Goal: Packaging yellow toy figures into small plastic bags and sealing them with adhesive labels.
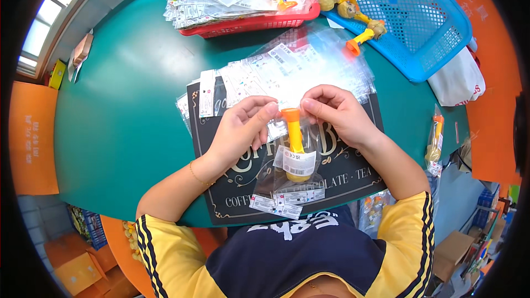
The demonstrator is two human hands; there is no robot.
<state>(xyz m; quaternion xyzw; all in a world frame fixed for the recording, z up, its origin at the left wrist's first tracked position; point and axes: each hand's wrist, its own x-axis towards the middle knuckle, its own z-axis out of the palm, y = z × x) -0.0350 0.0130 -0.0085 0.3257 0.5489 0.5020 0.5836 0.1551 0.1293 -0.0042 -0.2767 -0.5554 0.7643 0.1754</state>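
Observation:
A clear plastic bag [277, 178] lies in front of me with a yellow toy [296, 137] inside. The toy has an orange flared end toward the far side and a rounded end toward me, partly behind a white label. My left hand [245, 126] pinches the bag's far edge at the left of the orange end. On the other side, my right hand [338, 113] pinches the same edge between thumb and fingers. Beneath is a black mat [223, 174] with printed lettering, and beyond my hands flat clear bags [259, 77] with printed labels are spread in a pile.
A red basket [251, 26] heaped with labelled bags stands at the far side of the green table [121, 127]. At the far right, a blue basket [430, 30] holds several similar toys. One bagged toy [435, 140] lies near the right edge. Orange boxes [33, 138] stand beyond the table.

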